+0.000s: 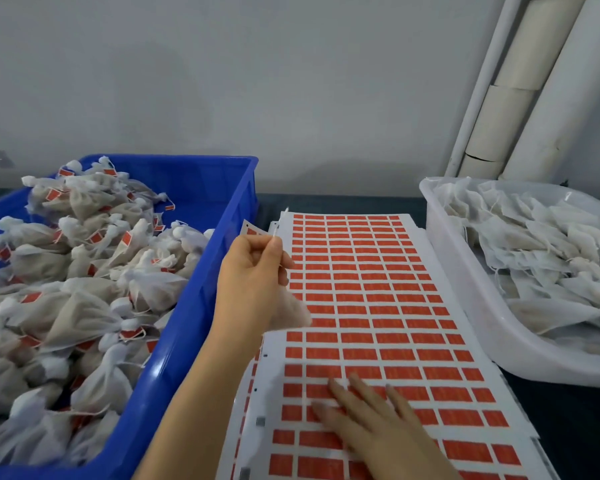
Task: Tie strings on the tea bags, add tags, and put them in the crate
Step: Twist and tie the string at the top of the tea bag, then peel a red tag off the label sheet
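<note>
While your left hand (253, 278) pinches the string (275, 233) of one tea bag (291, 311), the bag shows blurred under your palm, near centre, over the left edge of the tag sheet (378, 289). Your right hand (371, 414) lies flat at 6 o'clock, fingers spread, pressing on that sheet's red labels. Hands are well apart. Sheets rest on a dark table (568, 410). At 9 o'clock, the blue crate (187, 306) holds tagged bags (84, 271). At 3 o'clock, a white tub (465, 289) holds untied bags (541, 244). A grey wall (257, 81) stands at 12 o'clock, pale pipes (534, 81) at 1 o'clock.
</note>
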The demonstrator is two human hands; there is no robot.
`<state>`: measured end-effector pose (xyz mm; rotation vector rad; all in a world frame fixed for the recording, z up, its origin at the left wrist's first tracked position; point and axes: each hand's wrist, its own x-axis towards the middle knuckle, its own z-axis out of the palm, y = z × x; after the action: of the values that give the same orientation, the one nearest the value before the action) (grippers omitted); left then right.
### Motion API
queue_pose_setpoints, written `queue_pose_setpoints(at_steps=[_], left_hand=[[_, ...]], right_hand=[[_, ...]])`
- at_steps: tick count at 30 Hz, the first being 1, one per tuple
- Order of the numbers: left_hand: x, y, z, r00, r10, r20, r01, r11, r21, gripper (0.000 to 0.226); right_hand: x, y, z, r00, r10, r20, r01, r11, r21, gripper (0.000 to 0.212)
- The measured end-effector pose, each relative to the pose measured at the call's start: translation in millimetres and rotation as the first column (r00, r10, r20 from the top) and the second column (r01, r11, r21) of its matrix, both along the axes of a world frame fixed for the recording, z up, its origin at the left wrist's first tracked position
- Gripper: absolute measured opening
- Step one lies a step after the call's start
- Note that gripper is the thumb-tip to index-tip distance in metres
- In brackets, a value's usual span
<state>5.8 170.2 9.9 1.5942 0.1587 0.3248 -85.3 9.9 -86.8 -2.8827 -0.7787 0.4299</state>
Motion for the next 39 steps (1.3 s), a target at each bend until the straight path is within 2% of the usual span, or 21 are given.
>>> queue_pose_setpoints(at_steps=[2,3,7,12,15,19,26,31,34,36,37,39], left_hand=[[-5,2,-3,0.998,-0.015,-0.065,0.016,1.0,0.016,0.01],[-7,3,-6,0.995,-0.02,-0.097,0.022,0.999,0.028,0.009],[-15,8,-16,0.977,-0.035,-0.212,0.036,0.999,0.004,0.009],[-25,16,-30,0.942,-0.064,-0.33,0.09,0.994,0.064,0.006],[-31,21,-37,0.922,-0.054,-0.384,0.116,0.983,0.141,0.006],[-39,25,-45,0.867,-0.069,-0.494,0.159,0.977,0.143,0.002],[-51,31,-44,0.827,-0.098,-0.553,0.162,0.984,0.068,0.007],[-53,35,-40,0.87,-0.16,-0.466,0.091,0.982,-0.166,0.015],[-53,36,-38,0.9,-0.156,-0.407,0.042,0.961,-0.274,0.017],[-53,36,-35,0.906,-0.148,-0.397,0.02,0.951,-0.309,0.017],[-54,36,-34,0.907,-0.145,-0.396,0.017,0.951,-0.309,0.018],[-55,37,-33,0.906,-0.143,-0.397,0.03,0.96,-0.278,0.019]], right_hand=[[10,-4,6,0.994,-0.099,-0.05,0.1,0.995,0.025,0.074],[13,-5,6,0.988,-0.149,-0.029,0.151,0.987,0.057,0.074],[20,-4,5,0.959,-0.237,0.157,0.199,0.954,0.226,0.057],[29,3,10,0.905,-0.36,0.226,0.287,0.91,0.301,0.052],[32,2,8,0.913,-0.294,0.283,0.235,0.945,0.226,0.05],[31,-2,5,0.938,-0.332,0.101,0.309,0.93,0.197,0.077],[29,0,10,0.962,-0.12,0.244,0.134,0.99,-0.04,0.069],[14,-1,20,0.984,-0.042,0.171,0.063,0.99,-0.122,0.079],[-1,-10,20,0.949,0.016,0.316,0.002,0.998,-0.056,0.046],[-9,-18,7,0.894,0.059,0.444,-0.08,0.996,0.028,0.07],[-11,-21,4,0.855,0.081,0.513,-0.108,0.994,0.023,0.073],[-14,-22,10,0.795,0.134,0.591,-0.171,0.985,0.007,0.062]])
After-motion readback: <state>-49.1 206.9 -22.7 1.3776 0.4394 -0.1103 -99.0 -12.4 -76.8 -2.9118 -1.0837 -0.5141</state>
